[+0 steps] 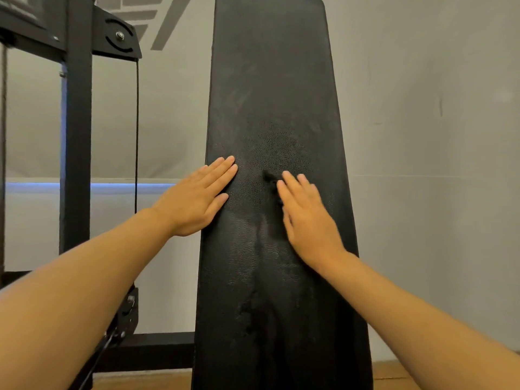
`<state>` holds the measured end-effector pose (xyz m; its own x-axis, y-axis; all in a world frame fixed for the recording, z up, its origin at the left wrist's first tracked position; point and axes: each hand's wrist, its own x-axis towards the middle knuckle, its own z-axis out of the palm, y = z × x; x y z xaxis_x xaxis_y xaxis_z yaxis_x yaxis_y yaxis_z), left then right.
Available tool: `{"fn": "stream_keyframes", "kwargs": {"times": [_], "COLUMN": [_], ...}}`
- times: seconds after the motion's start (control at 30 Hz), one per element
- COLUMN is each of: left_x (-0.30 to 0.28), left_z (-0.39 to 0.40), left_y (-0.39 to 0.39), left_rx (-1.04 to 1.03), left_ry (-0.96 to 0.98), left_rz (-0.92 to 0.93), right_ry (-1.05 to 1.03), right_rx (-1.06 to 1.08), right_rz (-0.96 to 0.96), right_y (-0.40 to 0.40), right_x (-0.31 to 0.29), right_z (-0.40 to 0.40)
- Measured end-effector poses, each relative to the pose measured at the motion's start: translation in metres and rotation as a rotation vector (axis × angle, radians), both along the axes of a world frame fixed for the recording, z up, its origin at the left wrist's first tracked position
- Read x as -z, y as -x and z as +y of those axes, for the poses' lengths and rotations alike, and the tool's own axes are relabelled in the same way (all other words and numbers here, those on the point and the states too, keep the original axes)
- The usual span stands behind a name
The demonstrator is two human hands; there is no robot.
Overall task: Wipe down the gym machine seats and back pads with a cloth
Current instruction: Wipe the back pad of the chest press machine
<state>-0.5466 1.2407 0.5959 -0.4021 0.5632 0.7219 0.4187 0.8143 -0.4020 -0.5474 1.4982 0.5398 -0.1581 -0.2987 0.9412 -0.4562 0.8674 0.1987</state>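
Grey wall [422, 136] fills the background; a paler grey graphic is printed on it at 11 o'clock, and a lit bluish strip [112, 184] runs across it at 9 o'clock. A sliver of wood-tone floor [394, 378] shows at 5 and 7 o'clock.

Back pad [270, 80]: tall black upholstered slab, dead centre, running 12 to 6 o'clock, wider toward the bottom. Pebbled texture, with dull smears mid-height and wet-looking streaks and blotches toward 6 o'clock.

Machine frame [77, 122]: black steel upright at 9–10 o'clock, with a bolted pivot plate [118, 38] at 11 o'clock. A thin black cable [137, 130] drops straight down from that plate. Lower cross-member plus a bracket at 7 o'clock, partly behind the left forearm.

Left hand [194, 198]: fingers straight and together, palm flat on the pad's left edge, at 9 o'clock of frame centre. It holds nothing.

Right hand [306, 218]: just right of centre, fingers extended and pressing flat on the pad, motion-blurred. The hands are apart, with bare pad between them.

Cloth [269, 177]: dark, mostly hidden under the right hand. Only a small tuft pokes out at the fingertips, on the pad's centreline. Colour nearly matches the pad, so its extent can't be made out.

No containers in view.
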Motion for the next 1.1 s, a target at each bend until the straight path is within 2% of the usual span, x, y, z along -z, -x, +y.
{"fn": "stream_keyframes", "kwargs": {"times": [0.13,0.37,0.47,0.67,0.8,0.97,1.1], "left_x": [0.008,0.009,0.010,0.019,0.031,0.043,0.048], "left_z": [0.006,0.008,0.012,0.040,0.058,0.075,0.087], "left_y": [0.003,0.004,0.002,-0.013,-0.023,-0.034,-0.043], "left_rx": [0.038,0.053,0.051,0.021,-0.004,0.033,0.137], "left_ry": [-0.048,-0.067,-0.102,-0.299,-0.346,-0.139,-0.144], "left_rz": [0.020,0.016,-0.005,-0.030,-0.041,-0.003,0.016], "right_ry": [0.114,0.297,0.230,0.085,-0.055,-0.191,-0.237], "right_rx": [-0.017,-0.068,-0.101,-0.334,-0.238,-0.081,0.013], "right_rz": [-0.068,-0.141,-0.172,-0.420,-0.475,-0.497,-0.473], "right_y": [-0.006,-0.008,-0.011,-0.033,-0.037,-0.039,-0.042], "right_x": [0.011,0.006,0.002,-0.003,-0.011,-0.018,-0.016], "right_z": [0.023,-0.029,-0.041,-0.005,0.000,0.013,0.019]}}
